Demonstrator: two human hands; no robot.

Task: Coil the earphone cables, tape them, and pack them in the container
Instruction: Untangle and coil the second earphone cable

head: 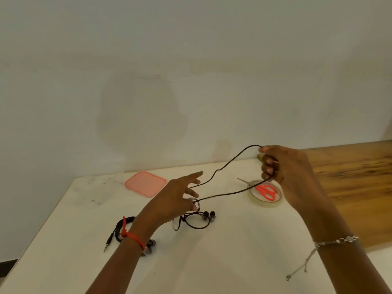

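A dark earphone cable [229,164] stretches in a long loop between my two hands above the white table [63,240]. My right hand [284,166] is raised at the right and grips the loop's far end in curled fingers. My left hand [180,194] is lower, fingers spread, with both strands running through its fingers. The cable's earbuds [209,215] and a slack loop lie on the table just below that hand. A second earphone [123,230], coiled, lies by my left wrist. A clear tape roll [252,196] sits under my right hand.
Orange-handled scissors [265,190] lie across the tape roll. A pink lid [146,183] and a faint clear container [99,185] sit at the table's far left near the wall. A wooden surface [350,177] adjoins the table on the right.
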